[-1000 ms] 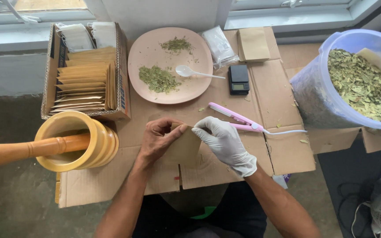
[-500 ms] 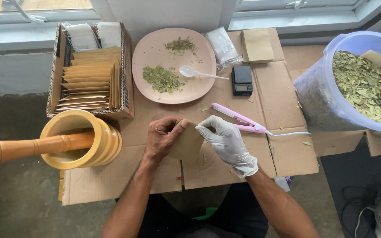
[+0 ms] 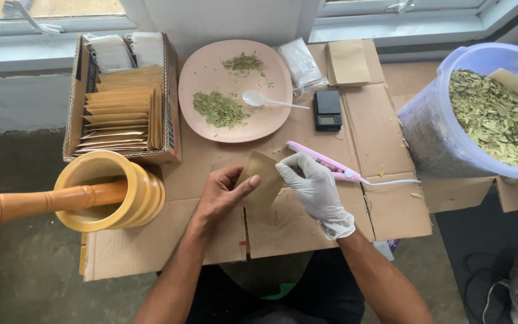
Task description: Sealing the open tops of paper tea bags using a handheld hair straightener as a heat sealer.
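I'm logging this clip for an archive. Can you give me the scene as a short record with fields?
Left hand: bare, holds a small brown paper pouch
Right hand: in a white glove, also on the pouch
Nearest tool: pink heat sealer, beside the right hand
Plate: pink, two piles of dried herb, white spoon
Left side: wooden mortar with pestle
Right side: tub of dried leaves

A pink plate [image 3: 211, 63] with two heaps of dried herb and a white spoon [image 3: 258, 99] sits at the cardboard surface's [image 3: 379, 132] far edge. A box of paper pouches [image 3: 121, 108] fills the far left corner, a wooden mortar [image 3: 112, 192] below it. A small black scale [image 3: 328, 110] lies mid-surface; a bucket of dried leaves [image 3: 487, 114] stands right.
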